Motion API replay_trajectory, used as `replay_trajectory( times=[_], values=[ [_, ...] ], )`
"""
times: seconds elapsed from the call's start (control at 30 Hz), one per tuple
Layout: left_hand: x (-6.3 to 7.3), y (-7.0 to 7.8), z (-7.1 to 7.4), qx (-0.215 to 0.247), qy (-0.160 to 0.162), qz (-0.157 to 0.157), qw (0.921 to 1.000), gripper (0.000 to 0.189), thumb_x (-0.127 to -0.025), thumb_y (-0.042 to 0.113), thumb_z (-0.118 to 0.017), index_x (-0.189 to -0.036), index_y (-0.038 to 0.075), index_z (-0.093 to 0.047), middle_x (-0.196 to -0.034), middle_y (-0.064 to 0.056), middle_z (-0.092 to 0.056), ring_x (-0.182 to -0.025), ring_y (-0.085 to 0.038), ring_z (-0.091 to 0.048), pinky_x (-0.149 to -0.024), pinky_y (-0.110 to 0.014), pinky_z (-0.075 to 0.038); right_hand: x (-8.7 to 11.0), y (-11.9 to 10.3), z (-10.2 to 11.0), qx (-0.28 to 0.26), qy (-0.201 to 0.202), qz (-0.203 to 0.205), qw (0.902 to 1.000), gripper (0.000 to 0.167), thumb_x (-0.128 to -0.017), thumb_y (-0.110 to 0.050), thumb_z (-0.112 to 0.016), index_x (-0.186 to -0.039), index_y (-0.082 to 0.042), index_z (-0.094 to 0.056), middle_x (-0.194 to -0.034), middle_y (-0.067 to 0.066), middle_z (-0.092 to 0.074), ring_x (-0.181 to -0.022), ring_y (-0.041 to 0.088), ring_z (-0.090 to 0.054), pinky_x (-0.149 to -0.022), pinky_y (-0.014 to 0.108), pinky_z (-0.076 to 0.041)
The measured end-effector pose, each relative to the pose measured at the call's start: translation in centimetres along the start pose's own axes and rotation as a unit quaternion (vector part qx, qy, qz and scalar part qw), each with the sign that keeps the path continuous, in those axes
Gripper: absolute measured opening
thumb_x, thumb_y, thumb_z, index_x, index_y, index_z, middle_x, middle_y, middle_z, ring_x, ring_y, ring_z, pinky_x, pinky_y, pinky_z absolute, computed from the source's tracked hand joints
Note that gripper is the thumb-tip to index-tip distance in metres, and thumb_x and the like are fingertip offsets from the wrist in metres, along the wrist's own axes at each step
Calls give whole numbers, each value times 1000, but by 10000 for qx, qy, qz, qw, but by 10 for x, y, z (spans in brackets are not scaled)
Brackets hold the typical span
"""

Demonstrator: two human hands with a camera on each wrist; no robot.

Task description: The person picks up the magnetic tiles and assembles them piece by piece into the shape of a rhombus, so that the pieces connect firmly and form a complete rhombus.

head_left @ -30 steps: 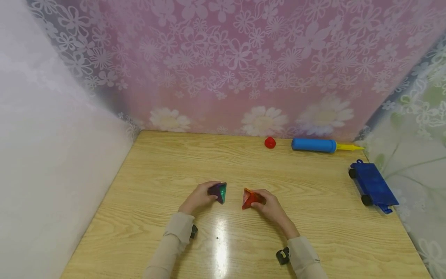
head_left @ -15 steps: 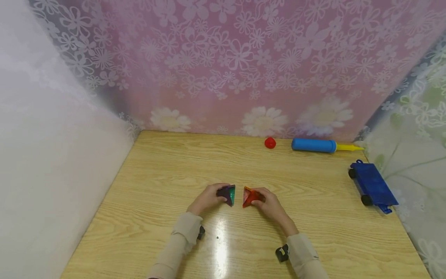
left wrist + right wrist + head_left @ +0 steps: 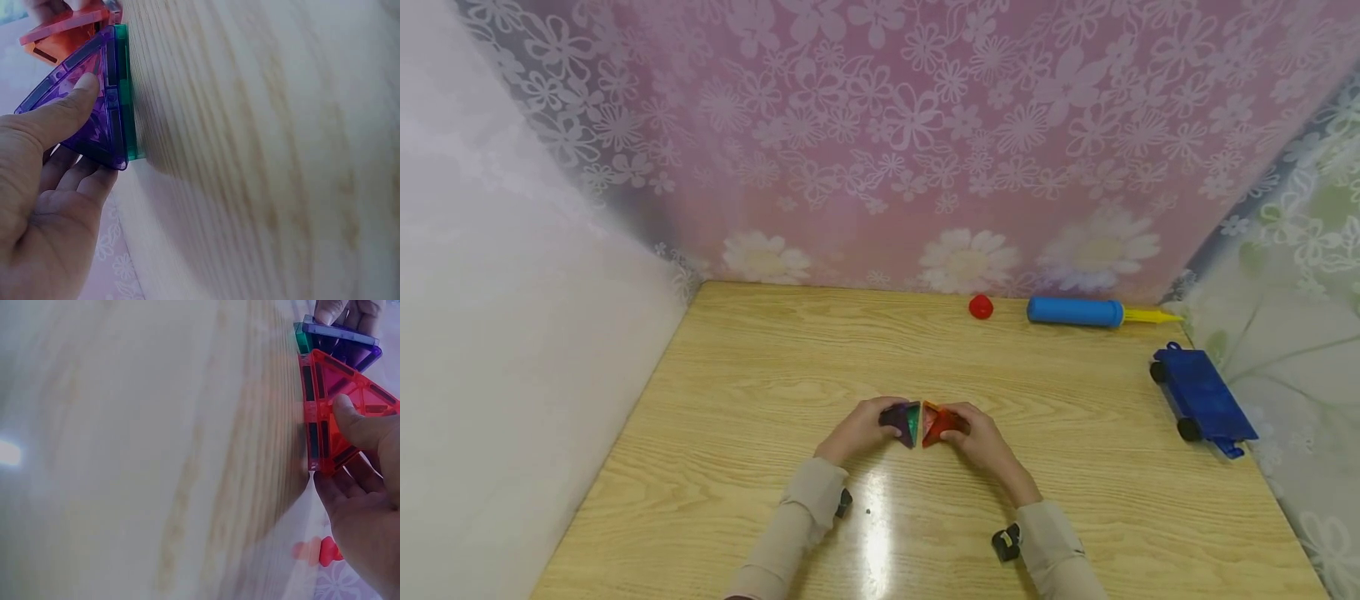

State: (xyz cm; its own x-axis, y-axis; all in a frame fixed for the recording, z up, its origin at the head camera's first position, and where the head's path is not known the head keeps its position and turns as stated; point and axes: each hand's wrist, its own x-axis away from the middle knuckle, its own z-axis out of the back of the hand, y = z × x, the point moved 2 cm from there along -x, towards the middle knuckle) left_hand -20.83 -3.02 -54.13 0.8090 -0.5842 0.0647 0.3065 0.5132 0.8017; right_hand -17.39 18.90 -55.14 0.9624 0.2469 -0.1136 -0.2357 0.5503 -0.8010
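Note:
My left hand (image 3: 859, 427) grips a purple-and-green pyramid of magnetic tiles (image 3: 898, 422), its thumb pressed on the purple face (image 3: 111, 134) in the left wrist view. Opposite it, my right hand (image 3: 988, 438) holds a red-and-orange magnetic tile pyramid (image 3: 937, 427) with the thumb on a red face (image 3: 326, 394). Dark magnet strips show along the tile edges. Side by side near the table's middle, the two pyramids face each other across a very narrow gap in the head view. Fingers behind each pyramid are partly hidden.
At the back of the wood-grain table (image 3: 760, 350) lie a small red rounded piece (image 3: 981, 307) and a blue hand pump (image 3: 1075, 312) with a yellow nozzle. A blue wheeled toy trailer (image 3: 1202, 396) stands by the right edge. Flowered curtain (image 3: 880, 150) borders the back.
My left hand has brought the purple-and-green pyramid rightward, closing most of the gap to the red one. The right hand has stayed almost still.

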Motion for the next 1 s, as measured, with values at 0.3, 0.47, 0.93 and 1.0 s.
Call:
replay_trajectory(
  times=[0.3, 0.47, 0.93, 1.0],
  values=[
    [-2, 2, -2, 46, 12, -104, 9999, 49, -88, 5, -66, -135, 6, -52, -135, -14, -54, -124, -29, -50, -103, -41, -41, -1, -1, -1, 86, -34, -10, 10000, 40, -82, -3, -71, -121, 2, -61, -117, 19, -61, -111, 35, -57, -93, 47, -48],
    [-2, 1, -3, 44, -33, -139, 9999, 48, -90, 7, -64, -136, 7, -51, -136, -13, -53, -125, -28, -49, -103, -41, -41, -2, 1, 0, 80, -52, -46, 9999, 40, -83, -5, -71, -121, 1, -62, -118, 18, -61, -111, 34, -57, -93, 47, -47],
    [-2, 0, -3, 83, -40, -29, 10000, 47, -90, 11, -63, -136, 9, -52, -137, -12, -52, -126, -27, -49, -104, -40, -41, -3, 1, 2, 18, -151, 81, 9999, 39, -82, 0, -70, -120, 3, -61, -117, 21, -61, -112, 37, -56, -92, 45, -48],
    [-3, 0, -4, 66, -35, -59, 10000, 47, -90, 11, -63, -136, 9, -52, -137, -12, -52, -126, -27, -49, -104, -41, -41, -3, 0, 2, -23, -158, 39, 9999, 39, -82, 0, -70, -120, 4, -61, -117, 21, -61, -112, 37, -57, -92, 44, -49]
  ],
)
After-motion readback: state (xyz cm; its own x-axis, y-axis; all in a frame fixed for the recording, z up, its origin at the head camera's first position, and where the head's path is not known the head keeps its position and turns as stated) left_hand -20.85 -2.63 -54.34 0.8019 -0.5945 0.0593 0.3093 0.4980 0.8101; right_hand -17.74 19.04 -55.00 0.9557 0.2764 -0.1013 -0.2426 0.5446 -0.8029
